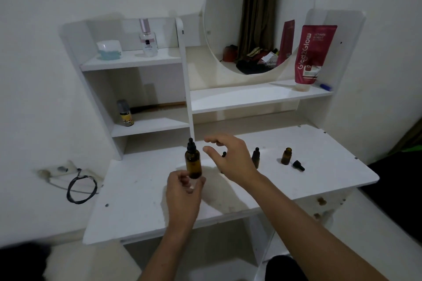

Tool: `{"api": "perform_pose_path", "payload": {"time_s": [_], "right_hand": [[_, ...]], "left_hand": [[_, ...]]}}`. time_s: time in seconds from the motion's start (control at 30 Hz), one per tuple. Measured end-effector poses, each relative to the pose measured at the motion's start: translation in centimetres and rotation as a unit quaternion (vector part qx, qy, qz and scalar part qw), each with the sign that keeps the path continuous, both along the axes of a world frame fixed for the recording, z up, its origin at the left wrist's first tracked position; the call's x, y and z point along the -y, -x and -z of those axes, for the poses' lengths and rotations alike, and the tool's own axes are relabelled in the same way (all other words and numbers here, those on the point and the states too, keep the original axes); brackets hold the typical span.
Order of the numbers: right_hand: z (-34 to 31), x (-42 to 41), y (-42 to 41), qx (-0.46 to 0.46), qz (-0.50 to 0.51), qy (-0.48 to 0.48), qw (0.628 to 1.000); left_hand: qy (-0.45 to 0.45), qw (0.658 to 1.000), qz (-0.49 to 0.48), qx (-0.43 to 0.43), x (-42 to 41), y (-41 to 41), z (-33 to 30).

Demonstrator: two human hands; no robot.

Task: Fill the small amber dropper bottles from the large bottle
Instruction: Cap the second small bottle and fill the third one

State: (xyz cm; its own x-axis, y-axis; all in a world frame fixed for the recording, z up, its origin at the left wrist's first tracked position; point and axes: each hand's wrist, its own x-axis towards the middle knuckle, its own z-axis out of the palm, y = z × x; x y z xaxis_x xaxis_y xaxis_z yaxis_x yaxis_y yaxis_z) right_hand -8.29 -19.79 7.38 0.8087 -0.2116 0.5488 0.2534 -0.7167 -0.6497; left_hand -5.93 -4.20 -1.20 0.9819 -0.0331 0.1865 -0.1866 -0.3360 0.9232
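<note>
Large amber bottle [193, 162]: upright above the white tabletop [141, 189], base pinched by left hand [182, 191], dropper cap on. Right hand [230, 157]: fingers spread, holding nothing, beside the cap. Small open bottle [286, 155]: on tabletop, right.

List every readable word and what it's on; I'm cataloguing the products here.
"Glad2Glow": red tube, running up its side.
"RETINOL BRIGHT": same tube, top; line below blurred.
"10x": same tube, lower part; small print under it unreadable.
Clear perfume bottle: label too small.
Yellow-labelled bottle: blurred.
Amber bottles: no text visible.
</note>
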Motion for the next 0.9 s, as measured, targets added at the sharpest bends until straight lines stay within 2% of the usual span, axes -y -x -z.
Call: {"api": "perform_pose_path", "payload": {"time_s": [0.1, 0.27, 0.43, 0.9], "right_hand": [[-0.6, -1.7, -2.0, -0.035, -0.017, -0.037, 0.999], [-0.2, -2.6, -4.3, -0.089, -0.001, -0.071, 0.993], [0.5, -2.0, -4.9, -0.091, 0.011, -0.093, 0.991], [1.2, -1.9, -5.0, -0.059, 0.002, -0.078, 0.995]], "left_hand": [[-0.006, 1.0, -0.024, -0.017, 0.1, -1.1, -0.3], [-0.022, 0.999, 0.03, -0.022, 1.3, -3.2, -0.6], [-0.052, 0.998, 0.023, -0.003, 1.2, -3.5, 0.2], [-0.057, 0.998, 0.015, -0.001, 1.3, -3.5, 0.1]]}}
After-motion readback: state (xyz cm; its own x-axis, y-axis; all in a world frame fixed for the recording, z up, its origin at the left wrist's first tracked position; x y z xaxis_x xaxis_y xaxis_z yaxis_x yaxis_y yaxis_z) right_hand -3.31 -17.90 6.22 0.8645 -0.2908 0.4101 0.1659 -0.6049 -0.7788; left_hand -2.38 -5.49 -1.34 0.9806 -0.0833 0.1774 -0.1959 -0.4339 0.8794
